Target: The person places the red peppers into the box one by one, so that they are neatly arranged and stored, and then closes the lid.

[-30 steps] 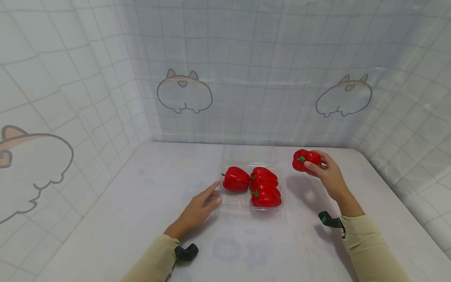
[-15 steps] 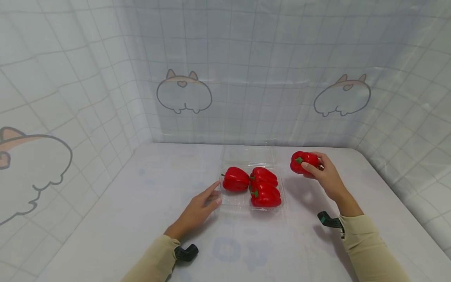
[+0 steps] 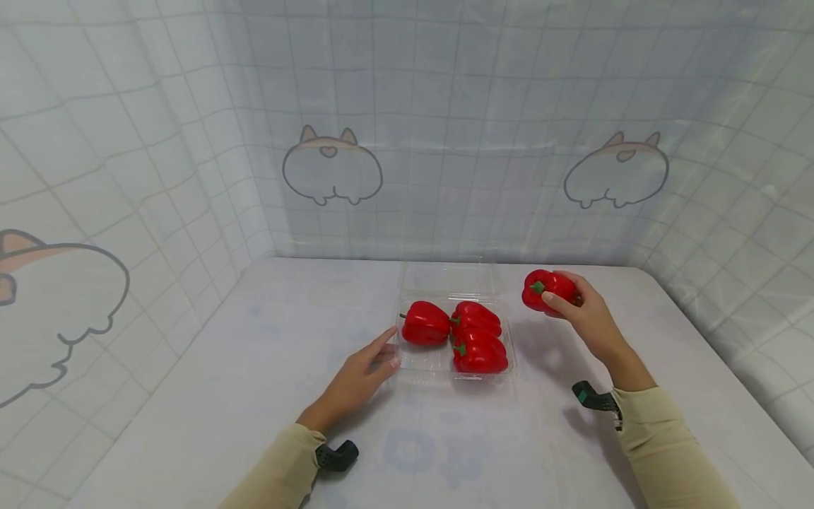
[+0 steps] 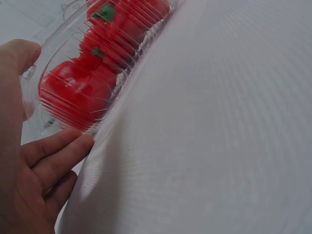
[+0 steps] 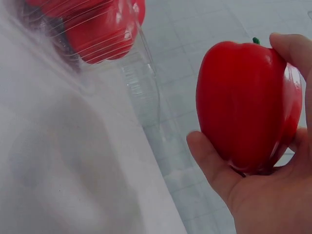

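Observation:
My right hand (image 3: 590, 316) grips a red bell pepper (image 3: 545, 291) with a green stem, held above the table to the right of a clear plastic clamshell box (image 3: 422, 362). In the right wrist view, thumb and fingers wrap around that pepper (image 5: 243, 105), clear of the box. Inside the box lie 3 more red peppers: one at the left (image 3: 425, 324), one at the back right (image 3: 477, 318) and one at the front right (image 3: 480, 353). My left hand (image 3: 357, 378) touches the box's left side with fairly straight fingers; the left wrist view shows its fingertips (image 4: 85, 141) against the wall.
The box's clear lid (image 3: 450, 278) stands folded open toward the back. A white table (image 3: 254, 396) lies under everything, with gridded cloth (image 3: 445, 141) hanging behind and at both sides. A black wrist device (image 3: 337, 456) sits at each sleeve.
My right hand has shifted slightly left with its pepper, toward the box. The left hand, the box and the peppers in it stay where they were.

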Demonstrator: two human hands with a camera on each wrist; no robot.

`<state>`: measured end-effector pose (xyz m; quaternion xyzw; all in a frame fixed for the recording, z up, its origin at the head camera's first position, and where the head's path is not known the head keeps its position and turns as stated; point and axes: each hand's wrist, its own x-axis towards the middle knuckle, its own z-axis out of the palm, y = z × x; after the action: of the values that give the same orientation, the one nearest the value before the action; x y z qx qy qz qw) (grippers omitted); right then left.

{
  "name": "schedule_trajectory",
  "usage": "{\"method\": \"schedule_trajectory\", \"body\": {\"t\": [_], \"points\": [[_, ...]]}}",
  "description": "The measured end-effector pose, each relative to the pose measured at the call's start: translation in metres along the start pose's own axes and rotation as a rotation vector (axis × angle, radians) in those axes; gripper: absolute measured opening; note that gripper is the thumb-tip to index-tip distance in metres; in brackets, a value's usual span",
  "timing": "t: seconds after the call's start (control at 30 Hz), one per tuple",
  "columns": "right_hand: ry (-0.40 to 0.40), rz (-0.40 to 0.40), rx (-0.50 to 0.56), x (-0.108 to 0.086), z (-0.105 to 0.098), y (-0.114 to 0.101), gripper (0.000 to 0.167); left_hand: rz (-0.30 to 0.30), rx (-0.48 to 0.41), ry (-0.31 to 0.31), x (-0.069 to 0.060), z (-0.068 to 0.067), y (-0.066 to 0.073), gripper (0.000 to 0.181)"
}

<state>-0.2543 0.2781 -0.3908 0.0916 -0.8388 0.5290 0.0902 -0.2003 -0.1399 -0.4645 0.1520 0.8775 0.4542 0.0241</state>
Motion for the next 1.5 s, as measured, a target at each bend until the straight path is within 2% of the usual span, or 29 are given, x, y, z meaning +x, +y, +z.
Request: {"method": "schedule_trajectory", "body": {"t": [0.17, 0.4, 0.57, 0.73, 1.0, 1.3, 1.5], "points": [[-0.032, 0.031, 0.069, 0.000, 0.000, 0.000, 0.072, 0.002, -0.001, 0.000, 0.000, 0.000, 0.000, 0.063], [-0.033, 0.074, 0.108, 0.002, 0.002, 0.002, 0.077, -0.011, 0.002, 0.001, 0.000, 0.001, 0.000, 0.063], [-0.034, 0.081, 0.108, 0.001, 0.002, -0.003, 0.074, -0.013, 0.005, 0.003, 0.000, 0.000, 0.002, 0.063], [-0.031, 0.059, 0.099, 0.001, 0.006, -0.009, 0.071, -0.017, 0.010, 0.008, 0.000, 0.000, 0.004, 0.063], [-0.024, 0.011, 0.144, -0.004, 0.015, -0.023, 0.075, -0.004, 0.015, 0.001, 0.001, -0.001, 0.001, 0.063], [-0.100, -0.001, 0.117, 0.000, 0.038, -0.042, 0.067, 0.000, 0.025, 0.011, 0.001, -0.006, -0.003, 0.062], [-0.157, -0.025, 0.141, 0.002, 0.051, -0.057, 0.069, -0.002, 0.001, -0.002, 0.000, -0.003, -0.003, 0.063]]}}
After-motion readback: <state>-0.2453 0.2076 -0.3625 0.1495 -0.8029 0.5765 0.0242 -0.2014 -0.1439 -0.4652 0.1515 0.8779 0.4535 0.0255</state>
